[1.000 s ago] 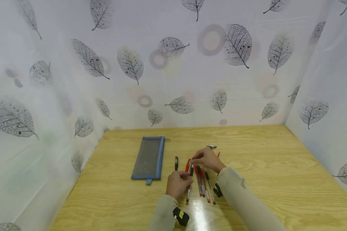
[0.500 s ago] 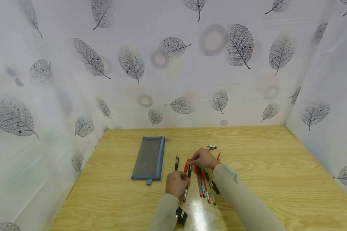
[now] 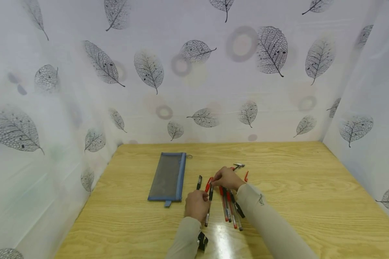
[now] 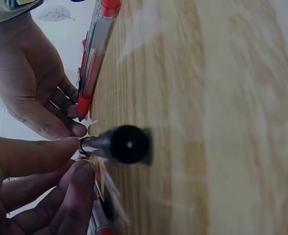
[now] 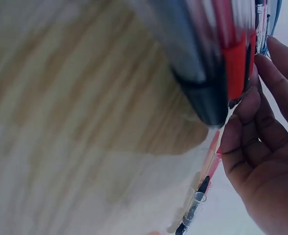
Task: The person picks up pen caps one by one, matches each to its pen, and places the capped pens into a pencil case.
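In the head view, the left hand [image 3: 196,205] pinches a clear, black-gripped pen [image 3: 210,194] around its middle. Its dark end [image 4: 129,144] faces the camera in the left wrist view, between thumb and fingers. The right hand [image 3: 228,178] has its fingertips together at that pen's upper end. A red-capped pen [image 3: 209,184] lies close by on the left, and a black-capped pen [image 3: 199,182] extends beyond the left hand. Under and below the right hand lie several red and black pens [image 3: 228,205]; their ends [image 5: 235,68] look large in the right wrist view.
A blue-edged mesh pouch [image 3: 166,176] lies left of the hands on the wooden table [image 3: 295,187]. Beyond the right hand are a silver-and-black item [image 3: 238,165] and a small red piece [image 3: 246,176]. Leaf-patterned sheeting [image 3: 207,82] encloses the table's back and sides.
The black-gripped pen has shifted slightly left, away from the row of pens, with both hands at it. The right hand has moved a little left.
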The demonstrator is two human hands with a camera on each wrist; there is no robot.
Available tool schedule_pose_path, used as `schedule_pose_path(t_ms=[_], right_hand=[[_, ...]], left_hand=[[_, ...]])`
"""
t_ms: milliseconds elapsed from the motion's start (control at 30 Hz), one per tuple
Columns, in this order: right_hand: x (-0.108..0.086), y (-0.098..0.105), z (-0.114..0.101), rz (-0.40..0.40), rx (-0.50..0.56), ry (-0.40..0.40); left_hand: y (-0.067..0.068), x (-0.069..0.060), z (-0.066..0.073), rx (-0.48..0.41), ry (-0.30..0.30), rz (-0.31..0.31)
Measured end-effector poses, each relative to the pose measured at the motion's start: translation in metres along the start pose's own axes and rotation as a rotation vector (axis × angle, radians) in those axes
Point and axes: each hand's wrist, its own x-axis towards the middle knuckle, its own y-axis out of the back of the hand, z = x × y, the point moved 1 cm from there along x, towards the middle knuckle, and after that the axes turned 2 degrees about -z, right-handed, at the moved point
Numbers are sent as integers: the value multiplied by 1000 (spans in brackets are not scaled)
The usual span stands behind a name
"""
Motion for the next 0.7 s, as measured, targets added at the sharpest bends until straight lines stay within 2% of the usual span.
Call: schedule_pose_path(t_ms=[267,333,433,633,700], right_hand=[[-4,6,0,32,26,-3],[-7,9,2,48,35,1],[-11,16,4,80,52,8],[-24,31,10,140,61,26],[-29,36,13,155,69,20]], left_hand=[[-1,-1,1,-97,-34,30],[-1,-3,4,-148,-36,17],[-1,-6,8,-242,-25,-30],[-10,-11,12,-412,50,-158],[-13,-11,12,-455,77,-183]])
